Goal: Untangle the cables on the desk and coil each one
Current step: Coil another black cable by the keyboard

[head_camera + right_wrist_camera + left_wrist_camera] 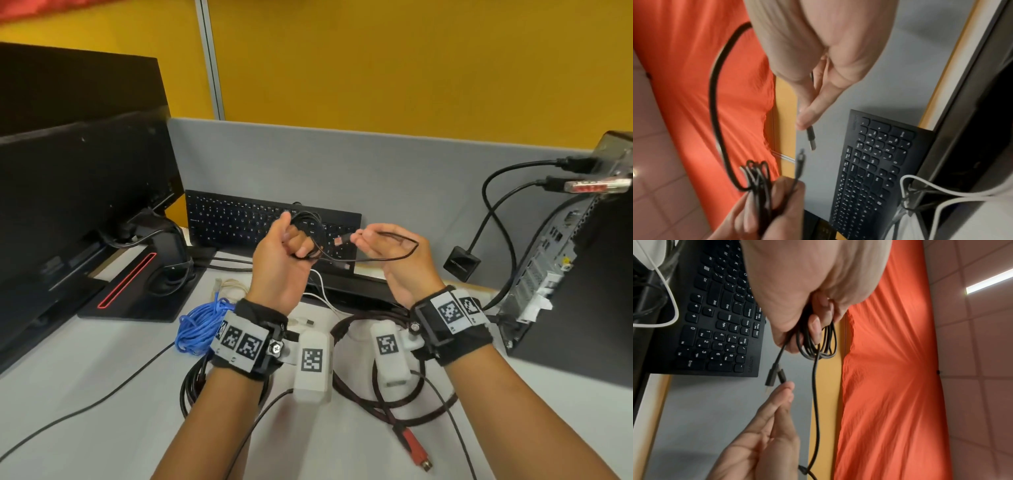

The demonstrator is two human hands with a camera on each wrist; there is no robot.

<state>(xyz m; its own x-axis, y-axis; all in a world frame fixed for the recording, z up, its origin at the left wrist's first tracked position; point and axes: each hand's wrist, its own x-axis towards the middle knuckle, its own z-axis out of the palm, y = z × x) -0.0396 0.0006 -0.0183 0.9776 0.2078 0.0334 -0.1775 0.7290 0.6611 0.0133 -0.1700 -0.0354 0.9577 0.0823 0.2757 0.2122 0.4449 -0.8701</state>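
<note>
1. Left hand (284, 253) raised above the desk (102, 383), fingers curled round several loops of the thin black cable (308, 222); coil bunched against the palm, loops poking out past the fingertips (815, 331) in the left wrist view.
2. Right hand (394, 253) level with the left and just beside it, thumb and fingertips pinching the cable close behind its USB plug (339, 241); plug pointing toward the left hand, not touching it.
3. Between the two hands, one slack strand of the same cable, sweeping out in a wide loop over the back of the right hand and returning to the coil; a second, smaller plug (801, 160) sticking up from the left hand's bundle.
4. Beyond both hands, a black keyboard (239, 219) propped against the grey partition.
5. Below the left wrist, a blue cable (202, 322) bundled on the desk, a beige cable (233, 286) just behind it.
6. Below and between the wrists, a dark braided cable (363, 394) in a loose ring, its red plug (414, 448) nearest the body; a white cable (320, 284) trailing toward the keyboard.
</note>
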